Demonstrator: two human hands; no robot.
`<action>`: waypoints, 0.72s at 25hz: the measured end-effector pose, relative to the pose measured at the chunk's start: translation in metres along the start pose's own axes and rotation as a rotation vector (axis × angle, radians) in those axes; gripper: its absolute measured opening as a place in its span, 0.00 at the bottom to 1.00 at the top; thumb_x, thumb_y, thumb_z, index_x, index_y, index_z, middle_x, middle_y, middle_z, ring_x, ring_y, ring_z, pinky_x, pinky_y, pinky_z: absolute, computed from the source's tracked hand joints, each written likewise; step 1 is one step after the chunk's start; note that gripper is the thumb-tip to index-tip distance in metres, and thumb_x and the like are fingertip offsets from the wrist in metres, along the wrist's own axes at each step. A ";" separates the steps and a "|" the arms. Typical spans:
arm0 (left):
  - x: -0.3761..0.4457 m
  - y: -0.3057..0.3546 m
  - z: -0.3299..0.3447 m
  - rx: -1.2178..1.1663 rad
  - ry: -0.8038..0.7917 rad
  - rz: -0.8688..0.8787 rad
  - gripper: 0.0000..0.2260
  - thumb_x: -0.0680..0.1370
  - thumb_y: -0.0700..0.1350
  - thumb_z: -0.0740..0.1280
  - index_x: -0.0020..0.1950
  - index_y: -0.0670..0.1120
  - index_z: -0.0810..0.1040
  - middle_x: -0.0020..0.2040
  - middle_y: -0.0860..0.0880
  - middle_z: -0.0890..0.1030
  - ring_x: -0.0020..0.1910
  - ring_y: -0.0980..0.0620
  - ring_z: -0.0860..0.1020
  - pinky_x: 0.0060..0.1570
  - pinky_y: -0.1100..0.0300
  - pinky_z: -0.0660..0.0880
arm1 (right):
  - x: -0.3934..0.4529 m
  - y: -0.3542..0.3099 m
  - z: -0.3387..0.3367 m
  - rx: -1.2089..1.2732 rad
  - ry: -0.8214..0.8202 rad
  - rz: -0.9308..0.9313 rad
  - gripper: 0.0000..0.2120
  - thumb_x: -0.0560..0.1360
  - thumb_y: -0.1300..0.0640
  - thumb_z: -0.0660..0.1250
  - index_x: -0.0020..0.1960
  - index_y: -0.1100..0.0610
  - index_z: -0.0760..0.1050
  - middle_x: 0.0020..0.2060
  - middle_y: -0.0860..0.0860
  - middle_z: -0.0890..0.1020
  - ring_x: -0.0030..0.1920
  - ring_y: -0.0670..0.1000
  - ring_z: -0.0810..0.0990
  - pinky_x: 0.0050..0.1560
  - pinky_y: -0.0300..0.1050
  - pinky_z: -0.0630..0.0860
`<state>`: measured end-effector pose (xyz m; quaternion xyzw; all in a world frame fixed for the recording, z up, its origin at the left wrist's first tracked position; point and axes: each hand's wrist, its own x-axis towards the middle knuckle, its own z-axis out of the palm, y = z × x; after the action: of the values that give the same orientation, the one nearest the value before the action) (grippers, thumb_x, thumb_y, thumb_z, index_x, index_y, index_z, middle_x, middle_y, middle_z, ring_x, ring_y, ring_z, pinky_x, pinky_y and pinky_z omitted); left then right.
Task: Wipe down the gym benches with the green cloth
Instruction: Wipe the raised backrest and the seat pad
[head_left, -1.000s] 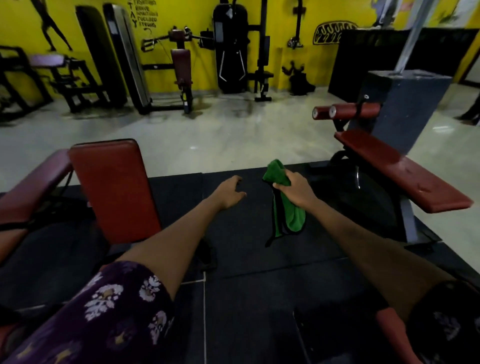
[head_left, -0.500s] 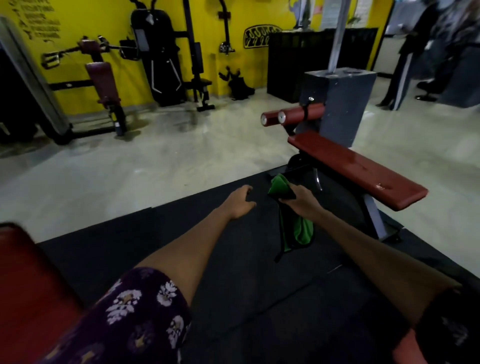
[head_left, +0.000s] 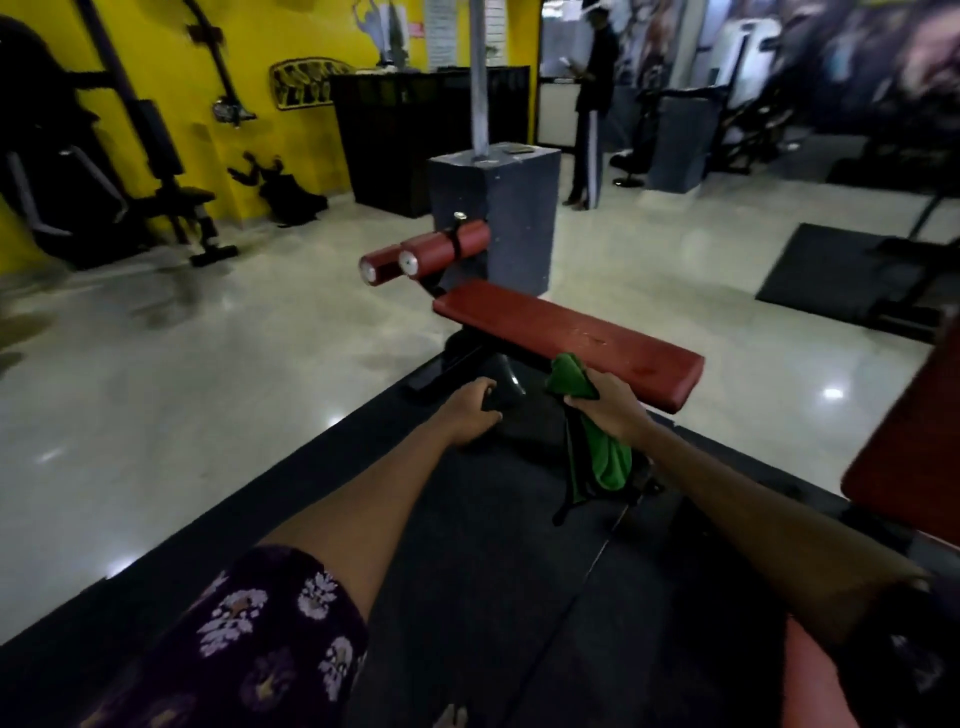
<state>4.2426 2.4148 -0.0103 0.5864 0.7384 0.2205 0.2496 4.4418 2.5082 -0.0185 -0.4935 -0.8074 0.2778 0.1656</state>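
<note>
A flat red gym bench (head_left: 530, 323) with two red roller pads (head_left: 426, 253) at its far end stands ahead of me on the edge of a black floor mat (head_left: 467, 545). My right hand (head_left: 608, 402) grips the green cloth (head_left: 605, 457) just in front of the bench's near end; the cloth hangs down below my fist and a fold sticks up above it. My left hand (head_left: 470, 410) hovers with loosely curled fingers, holding nothing, to the left of the cloth and short of the bench frame.
A grey block (head_left: 498, 208) with a metal pole rises behind the bench. Another red pad (head_left: 909, 447) is at the right edge. A person (head_left: 592, 104) stands far back. Black machines (head_left: 93, 171) line the yellow wall on the left. Glossy floor lies left of the mat.
The view has swung right and closer to the flat bench. The upright red bench on the left has left the view. Both hands now reach nearer the bench's near end.
</note>
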 end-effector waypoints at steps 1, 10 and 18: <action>0.027 0.002 -0.001 0.003 -0.024 0.030 0.25 0.78 0.43 0.66 0.73 0.42 0.62 0.69 0.43 0.68 0.67 0.46 0.69 0.62 0.59 0.65 | 0.015 0.008 -0.004 0.011 0.038 0.039 0.23 0.75 0.53 0.67 0.68 0.59 0.69 0.55 0.61 0.78 0.55 0.60 0.77 0.46 0.43 0.66; 0.240 0.095 0.013 -0.009 -0.262 0.407 0.22 0.78 0.41 0.65 0.71 0.41 0.66 0.69 0.43 0.70 0.67 0.47 0.69 0.60 0.62 0.65 | 0.093 0.066 -0.083 0.046 0.385 0.404 0.23 0.76 0.52 0.67 0.68 0.59 0.68 0.55 0.61 0.75 0.55 0.61 0.75 0.49 0.47 0.71; 0.322 0.222 0.124 -0.131 -0.440 0.674 0.17 0.77 0.36 0.65 0.65 0.37 0.71 0.64 0.41 0.75 0.63 0.45 0.73 0.62 0.56 0.69 | 0.065 0.162 -0.145 0.065 0.647 0.722 0.22 0.76 0.53 0.66 0.68 0.57 0.69 0.55 0.60 0.74 0.55 0.59 0.74 0.54 0.50 0.72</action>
<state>4.4277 2.7804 -0.0053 0.8115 0.4184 0.2057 0.3522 4.6048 2.6660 -0.0034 -0.7977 -0.4826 0.1751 0.3164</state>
